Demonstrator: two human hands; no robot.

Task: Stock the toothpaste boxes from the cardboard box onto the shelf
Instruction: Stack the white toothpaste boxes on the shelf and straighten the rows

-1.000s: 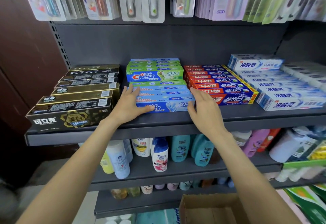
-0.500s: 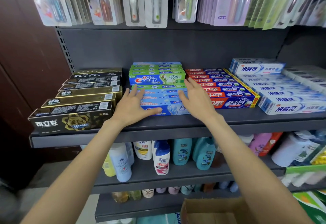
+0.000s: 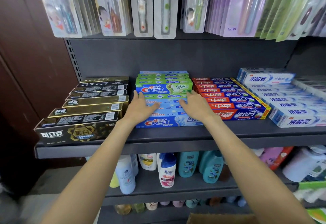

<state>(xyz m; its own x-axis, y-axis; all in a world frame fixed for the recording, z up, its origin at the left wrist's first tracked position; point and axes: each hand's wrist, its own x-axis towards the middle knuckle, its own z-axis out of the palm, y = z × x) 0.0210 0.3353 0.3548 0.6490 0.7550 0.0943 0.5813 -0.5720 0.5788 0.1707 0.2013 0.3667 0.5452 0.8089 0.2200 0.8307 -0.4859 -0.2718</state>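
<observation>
Resting flat atop blue toothpaste boxes (image 3: 169, 116): left hand (image 3: 141, 108), right hand (image 3: 195, 106).

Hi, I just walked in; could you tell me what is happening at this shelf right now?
A person is stocking toothpaste. Both hands, left hand and right hand, lie flat and open on the row of blue Crest boxes in the middle of the dark shelf, fingertips near the green Crest boxes stacked behind. Neither hand grips anything. Black and gold boxes sit left, red boxes right. The cardboard box is just visible at the bottom edge.
</observation>
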